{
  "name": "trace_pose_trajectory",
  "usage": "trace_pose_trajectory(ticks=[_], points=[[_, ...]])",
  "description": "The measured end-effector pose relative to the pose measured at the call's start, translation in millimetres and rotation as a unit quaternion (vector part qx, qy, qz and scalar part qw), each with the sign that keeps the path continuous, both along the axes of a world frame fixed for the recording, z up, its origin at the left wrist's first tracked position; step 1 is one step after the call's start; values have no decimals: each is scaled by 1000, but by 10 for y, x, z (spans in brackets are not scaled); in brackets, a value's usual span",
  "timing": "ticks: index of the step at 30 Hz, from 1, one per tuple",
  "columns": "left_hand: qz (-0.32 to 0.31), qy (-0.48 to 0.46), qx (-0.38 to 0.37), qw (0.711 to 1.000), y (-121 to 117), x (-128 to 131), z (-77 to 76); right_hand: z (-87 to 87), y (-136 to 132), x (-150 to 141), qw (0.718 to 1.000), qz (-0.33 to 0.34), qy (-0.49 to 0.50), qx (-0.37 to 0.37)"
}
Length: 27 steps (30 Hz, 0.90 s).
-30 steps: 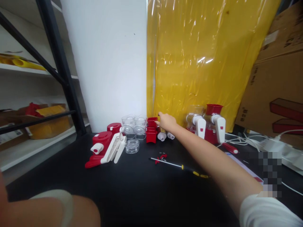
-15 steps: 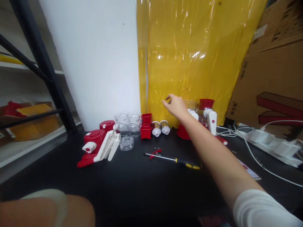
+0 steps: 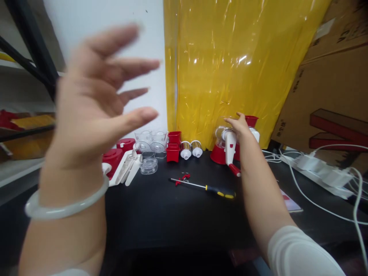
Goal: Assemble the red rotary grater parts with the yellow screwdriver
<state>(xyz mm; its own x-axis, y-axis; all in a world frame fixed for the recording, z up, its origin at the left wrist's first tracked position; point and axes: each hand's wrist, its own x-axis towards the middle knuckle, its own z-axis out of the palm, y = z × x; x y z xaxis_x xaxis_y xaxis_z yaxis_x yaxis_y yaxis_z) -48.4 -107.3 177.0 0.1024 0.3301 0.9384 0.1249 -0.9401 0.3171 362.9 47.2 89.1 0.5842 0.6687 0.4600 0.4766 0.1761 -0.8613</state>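
Observation:
Close to the camera, my left hand (image 3: 89, 92) is raised with its fingers spread and holds nothing, a pale bangle (image 3: 67, 209) round its wrist. My right hand (image 3: 240, 124) reaches to the back right, at the top of a hand-crank rotary grater (image 3: 217, 154) with a red base, a clear hopper and a white crank. Its fingers look stretched out beside the hopper; whether they touch it I cannot tell. A second grater with a red hopper (image 3: 252, 120) is partly hidden behind that arm.
A screwdriver (image 3: 220, 191) lies mid-table beside small red parts (image 3: 184, 179). Behind stand two grater drums (image 3: 197, 148), red pushers (image 3: 173, 152), clear hoppers (image 3: 158, 142), a clear ring (image 3: 148, 166), white handles (image 3: 126, 167) and red bases (image 3: 112, 159). Right: power strip (image 3: 330, 180) with cables, cardboard box (image 3: 327, 88).
My left hand has risen into full view at the left, fingers spread. My right hand has moved right and down to the grater. The view has shifted slightly.

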Motion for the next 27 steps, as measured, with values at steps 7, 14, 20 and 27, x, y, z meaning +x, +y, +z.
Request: trace_pose_trajectory(ticks=[7,14,20,27], points=[[-62,216,-58,973,494,491,-338,-141,-117,43,989,137,58,15],[-44,340,-122,932,763,830,-737,-126,23,18,990,121,41,54],[-56,390,-131,910,835,927,-903,-15,34,-42,999,50,-3,18],[-54,406,-140,901,941,981,-1057,181,-226,-388,987,-64,-149,-7]])
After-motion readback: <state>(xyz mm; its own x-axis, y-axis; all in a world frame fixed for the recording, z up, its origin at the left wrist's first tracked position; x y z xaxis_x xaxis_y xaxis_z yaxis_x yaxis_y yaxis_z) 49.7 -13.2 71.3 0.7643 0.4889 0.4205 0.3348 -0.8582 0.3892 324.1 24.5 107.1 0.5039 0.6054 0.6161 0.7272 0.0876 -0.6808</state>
